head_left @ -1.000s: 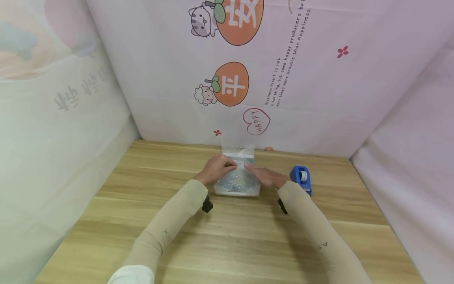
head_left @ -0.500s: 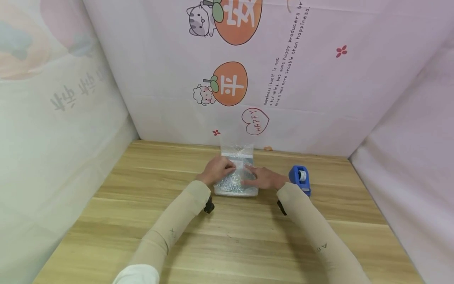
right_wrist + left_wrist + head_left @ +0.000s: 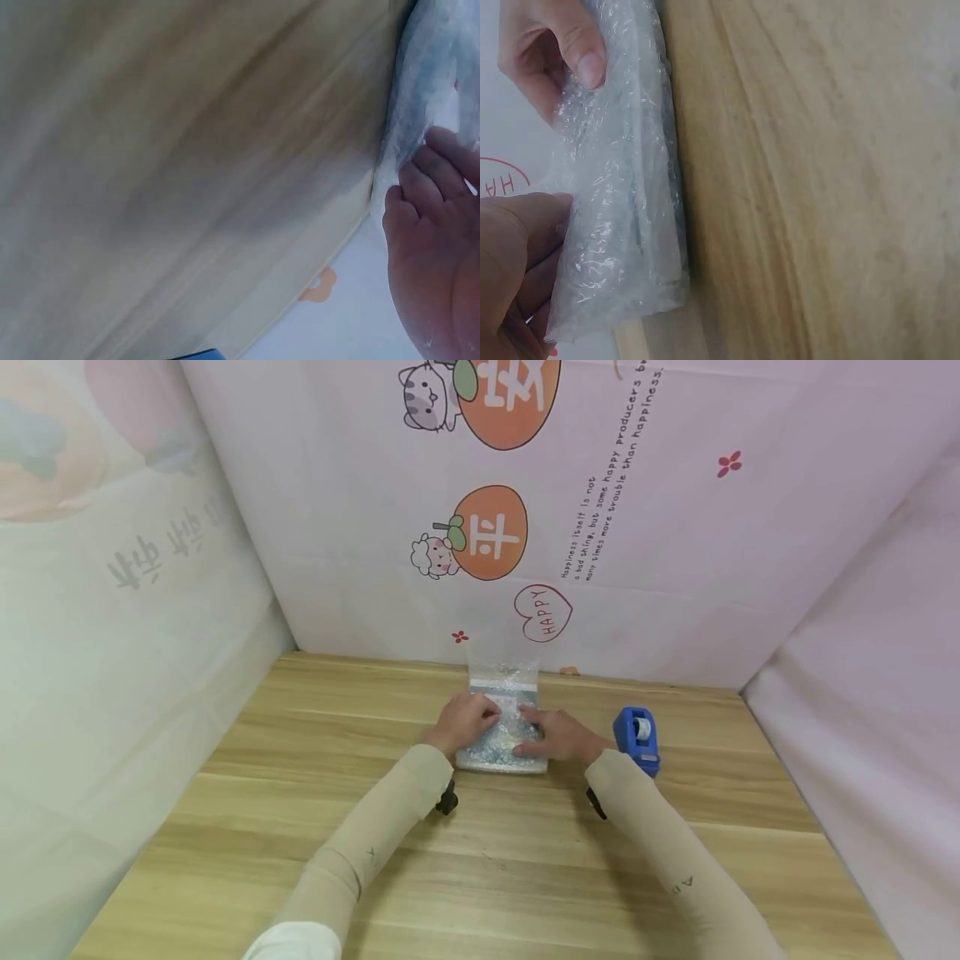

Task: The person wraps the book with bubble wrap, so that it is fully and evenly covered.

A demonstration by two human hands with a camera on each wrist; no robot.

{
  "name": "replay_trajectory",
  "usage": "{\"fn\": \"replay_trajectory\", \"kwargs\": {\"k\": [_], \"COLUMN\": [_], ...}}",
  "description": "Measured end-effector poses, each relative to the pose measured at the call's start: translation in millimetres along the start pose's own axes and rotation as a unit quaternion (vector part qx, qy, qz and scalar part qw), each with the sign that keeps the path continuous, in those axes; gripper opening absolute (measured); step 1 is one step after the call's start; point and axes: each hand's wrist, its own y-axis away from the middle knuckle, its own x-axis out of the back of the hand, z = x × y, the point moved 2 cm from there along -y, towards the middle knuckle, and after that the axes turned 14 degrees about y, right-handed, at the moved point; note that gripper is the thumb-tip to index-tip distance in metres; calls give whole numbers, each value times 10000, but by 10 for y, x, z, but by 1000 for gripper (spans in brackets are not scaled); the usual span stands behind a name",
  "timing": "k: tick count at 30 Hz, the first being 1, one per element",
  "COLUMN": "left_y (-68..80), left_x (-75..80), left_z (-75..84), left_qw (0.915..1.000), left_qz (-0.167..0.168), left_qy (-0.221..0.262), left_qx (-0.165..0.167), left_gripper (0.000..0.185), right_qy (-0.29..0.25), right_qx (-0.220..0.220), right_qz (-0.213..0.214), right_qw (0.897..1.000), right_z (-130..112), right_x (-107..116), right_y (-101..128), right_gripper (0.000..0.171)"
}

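Note:
A bubble-wrap parcel (image 3: pixel 501 743) lies flat on the wooden table, with something bluish-grey showing through its clear layers. My left hand (image 3: pixel 462 723) is at its left side, fingers curled and pinching the wrap near the middle. In the left wrist view those fingers meet the edge of the bubble wrap (image 3: pixel 619 225). From the right, my right hand (image 3: pixel 558 736) rests on the parcel with thumb and fingers spread apart. The right wrist view shows this hand's loosely bent fingers (image 3: pixel 427 180) against the wrap; what lies under them is hidden.
To the right of my right hand stands a blue tape dispenser (image 3: pixel 637 742) with a roll in it. Behind the parcel, a loose flap of bubble wrap (image 3: pixel 504 670) leans up against the printed cloth wall (image 3: pixel 637 635). Wooden tabletop (image 3: pixel 480 868) extends towards me.
My right hand has gone from a straight pointing finger on the wrap to a spread thumb and fingers resting on it. My left hand has shifted only slightly.

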Motion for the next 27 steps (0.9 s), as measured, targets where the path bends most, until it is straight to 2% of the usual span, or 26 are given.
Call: {"fn": "replay_trajectory", "kwargs": {"k": [6,10,14,17,23,25,27], "left_y": [45,108,231,377,659,738,807], "left_x": [41,101,148,140,-10,-53,-85], "left_z": [58,96,177,281,460,497,525], "left_qw": [9996,9993,9987,9937,9731,9664,9634], "left_qz": [-110,-223,-455,-788,-1565,-1683,-1717], "left_qy": [272,280,-244,-781,-1679,-1926,-2040], "left_qx": [14,65,0,-126,-167,-243,-270], "left_gripper": [15,37,50,55,75,80,83], "right_qy": [104,62,46,-14,9,58,54], "right_qx": [28,-66,-93,-117,-130,-117,-103], "right_qz": [304,356,385,373,483,518,521], "right_qw": [9995,9993,9992,9992,9987,9986,9986], "right_z": [-17,-18,-32,-32,-7,-12,-21], "right_x": [-60,-90,-111,-131,-141,-136,-129], "right_y": [9,15,16,11,21,26,28], "right_gripper": [91,92,91,91,90,89,89]}}
